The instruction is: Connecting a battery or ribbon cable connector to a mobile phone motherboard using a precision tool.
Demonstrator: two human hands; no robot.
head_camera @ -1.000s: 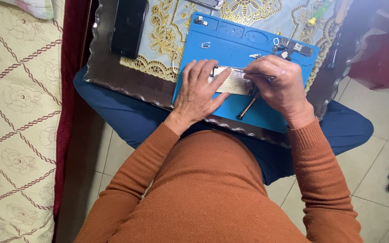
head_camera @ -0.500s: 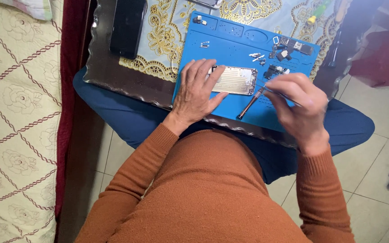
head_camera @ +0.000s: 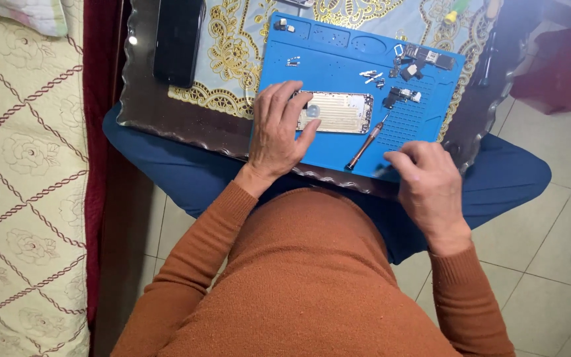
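An opened phone housing (head_camera: 342, 112), pale gold inside, lies on a blue work mat (head_camera: 332, 53). My left hand (head_camera: 275, 135) presses on its left end, fingers across it and the thumb along its lower edge. A thin screwdriver (head_camera: 365, 143) lies slanted on the mat just right of the housing, untouched. My right hand (head_camera: 427, 185) hovers at the mat's front right edge with its fingers curled. Its fingertips are blurred, so I cannot tell whether it holds anything.
Small phone parts (head_camera: 408, 66) and screws (head_camera: 293, 61) lie scattered at the back of the mat. A black phone (head_camera: 178, 39) rests on the glass-topped table (head_camera: 166, 112) to the left. A patterned bed cover (head_camera: 21, 165) fills the left side; tiled floor is at right.
My right hand left the housing, where it worked with a thin tool, and drew back toward me to the mat's front right edge. The left hand stayed on the housing.
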